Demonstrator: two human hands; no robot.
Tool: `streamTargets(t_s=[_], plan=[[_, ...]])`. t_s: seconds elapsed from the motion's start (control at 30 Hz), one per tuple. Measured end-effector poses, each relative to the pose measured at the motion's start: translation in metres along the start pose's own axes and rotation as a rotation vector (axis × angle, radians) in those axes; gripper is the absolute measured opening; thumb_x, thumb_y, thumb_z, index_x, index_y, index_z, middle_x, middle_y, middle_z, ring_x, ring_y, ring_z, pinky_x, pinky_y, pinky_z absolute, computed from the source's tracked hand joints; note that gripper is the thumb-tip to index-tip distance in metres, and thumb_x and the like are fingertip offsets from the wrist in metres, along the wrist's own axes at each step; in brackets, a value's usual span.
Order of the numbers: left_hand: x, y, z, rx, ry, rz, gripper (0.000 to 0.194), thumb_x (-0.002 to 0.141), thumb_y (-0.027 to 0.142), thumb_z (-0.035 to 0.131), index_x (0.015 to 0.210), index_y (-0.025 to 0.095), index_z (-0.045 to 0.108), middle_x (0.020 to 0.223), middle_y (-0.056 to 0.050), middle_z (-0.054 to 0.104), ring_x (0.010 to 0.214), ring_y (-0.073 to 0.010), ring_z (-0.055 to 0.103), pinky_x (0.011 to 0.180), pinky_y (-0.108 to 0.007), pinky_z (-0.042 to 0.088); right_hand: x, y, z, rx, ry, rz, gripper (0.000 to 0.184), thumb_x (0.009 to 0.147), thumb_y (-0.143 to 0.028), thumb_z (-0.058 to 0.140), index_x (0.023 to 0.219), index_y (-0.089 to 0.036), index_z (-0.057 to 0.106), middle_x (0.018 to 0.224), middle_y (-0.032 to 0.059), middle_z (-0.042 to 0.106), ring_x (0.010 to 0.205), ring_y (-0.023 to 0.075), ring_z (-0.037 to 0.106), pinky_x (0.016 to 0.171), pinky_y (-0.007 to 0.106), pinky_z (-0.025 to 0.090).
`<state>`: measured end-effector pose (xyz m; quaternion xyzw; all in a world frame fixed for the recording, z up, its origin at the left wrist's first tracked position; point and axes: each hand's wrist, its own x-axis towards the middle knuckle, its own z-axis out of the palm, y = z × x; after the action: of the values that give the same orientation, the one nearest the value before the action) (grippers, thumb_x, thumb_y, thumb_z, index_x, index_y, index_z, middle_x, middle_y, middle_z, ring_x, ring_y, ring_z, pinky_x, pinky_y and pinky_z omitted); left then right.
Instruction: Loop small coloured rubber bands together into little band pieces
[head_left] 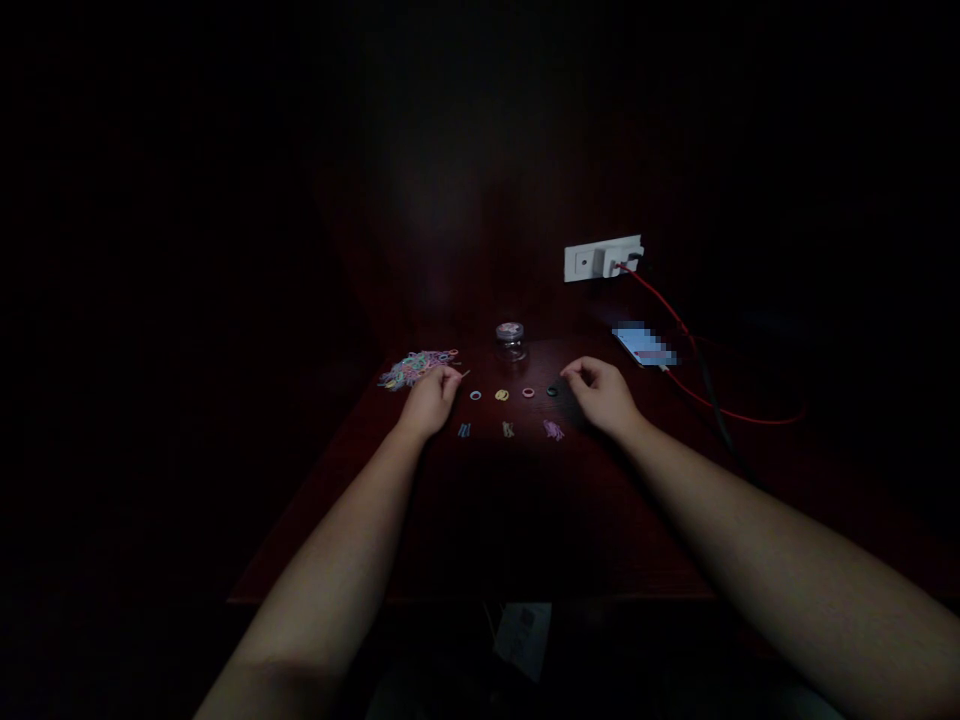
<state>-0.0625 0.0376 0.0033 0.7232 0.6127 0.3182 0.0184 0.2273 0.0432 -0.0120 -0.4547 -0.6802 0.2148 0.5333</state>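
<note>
My left hand [431, 402] is closed in a pinch beside a heap of small coloured bands [412, 368], with a thin pale orange band [466, 373] sticking out of the fingertips. My right hand [600, 395] hovers at the right end of a row, thumb and forefinger pinched; whatever they hold is too small to make out. The row has a pale blue-white ring [475, 396], yellow rings [502, 396], a pink ring [529, 393] and a dark green ring [553, 391]. Nearer me lie a blue bunch [465, 430], a yellowish bunch [508, 429] and a purple bunch [553, 429].
A clear jar with a lid [511, 342] stands behind the row. At the right lies a lit phone [643, 345] with a red cable [690, 400] leading to a charger in the wall socket [589, 262]. The dark red table [480, 530] is dimly lit.
</note>
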Motion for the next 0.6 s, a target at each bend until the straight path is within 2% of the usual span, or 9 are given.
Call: streamTargets(t_s=[0.03,0.1,0.2,0.33,0.43,0.6], plan=[[-0.003,0.014,0.002,-0.039,-0.004,0.124,0.024,0.095,0.033,0.044,0.097,0.017,0.061,0.1,-0.007,0.067,0.095,-0.0195,0.061,0.09,-0.031,0.046,-0.002,-0.003,0.002,0.008,-0.046,-0.016,0.015,0.08,-0.03,0.056,0.076,-0.017,0.062,0.069,0.0018,0.059,0.06,0.0142,0.051,0.058,0.027,0.04],[-0.01,0.039,0.007,-0.105,-0.033,0.281,0.021,0.095,0.031,0.045,0.092,0.017,0.06,0.093,-0.005,0.065,0.089,-0.0182,0.06,0.084,-0.03,0.046,-0.007,-0.01,0.006,0.011,-0.127,-0.068,0.015,0.078,-0.029,0.059,0.08,-0.015,0.065,0.07,0.0022,0.059,0.06,0.0133,0.05,0.056,0.026,0.04],[-0.019,0.064,0.014,-0.158,-0.105,0.4,0.015,0.093,0.026,0.049,0.088,0.017,0.06,0.089,-0.004,0.063,0.084,-0.0165,0.058,0.079,-0.028,0.045,-0.014,-0.019,0.009,0.028,-0.223,-0.182,0.016,0.078,-0.026,0.063,0.088,-0.015,0.067,0.073,0.001,0.057,0.06,0.0115,0.048,0.056,0.025,0.04],[-0.024,0.074,0.02,-0.2,-0.166,0.44,0.013,0.091,0.025,0.051,0.088,0.017,0.061,0.086,-0.003,0.062,0.079,-0.0154,0.058,0.074,-0.027,0.045,-0.018,-0.023,0.011,0.021,-0.266,-0.238,0.013,0.079,-0.023,0.063,0.089,-0.016,0.067,0.075,0.0013,0.057,0.063,0.0114,0.05,0.059,0.025,0.042],[-0.024,0.074,0.02,-0.215,-0.16,0.443,0.013,0.091,0.024,0.051,0.088,0.017,0.061,0.086,-0.003,0.063,0.079,-0.0158,0.058,0.074,-0.027,0.044,-0.016,-0.021,0.01,0.019,-0.28,-0.244,0.009,0.079,-0.023,0.063,0.082,-0.016,0.068,0.075,0.0022,0.057,0.062,0.0115,0.05,0.059,0.025,0.042],[-0.024,0.075,0.017,-0.229,-0.148,0.45,0.014,0.091,0.024,0.051,0.088,0.016,0.062,0.084,-0.003,0.062,0.077,-0.0155,0.056,0.072,-0.028,0.044,-0.015,-0.02,0.01,0.033,-0.274,-0.228,0.008,0.079,-0.022,0.064,0.082,-0.016,0.067,0.075,0.002,0.056,0.062,0.0114,0.05,0.059,0.026,0.043]])
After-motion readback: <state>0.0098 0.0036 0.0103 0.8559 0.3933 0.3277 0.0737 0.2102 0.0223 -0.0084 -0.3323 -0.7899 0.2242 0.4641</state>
